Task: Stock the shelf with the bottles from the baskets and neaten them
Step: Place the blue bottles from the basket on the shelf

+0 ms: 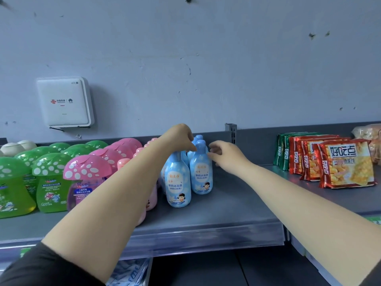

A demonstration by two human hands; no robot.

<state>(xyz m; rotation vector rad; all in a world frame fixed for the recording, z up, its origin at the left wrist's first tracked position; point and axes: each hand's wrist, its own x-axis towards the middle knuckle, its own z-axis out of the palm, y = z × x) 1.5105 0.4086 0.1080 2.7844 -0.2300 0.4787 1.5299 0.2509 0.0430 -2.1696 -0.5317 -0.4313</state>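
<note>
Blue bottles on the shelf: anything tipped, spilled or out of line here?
Nothing tipped or spilled. The blue bottles stand upright in a tight cluster, though the front bottle sits forward of its neighbour. The left hand grips its top; the right hand hovers beside them.

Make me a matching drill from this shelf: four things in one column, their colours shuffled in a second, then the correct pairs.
Things
1. mushroom-cap bottles at the far left
2. mushroom-cap bottle beside the left forearm
3. bottles under the left hand
4. front snack packet on the right

Colours
A. red and yellow
B. pale blue
C. green
D. pink

Pairs: 1-C, 2-D, 3-B, 4-A
</note>
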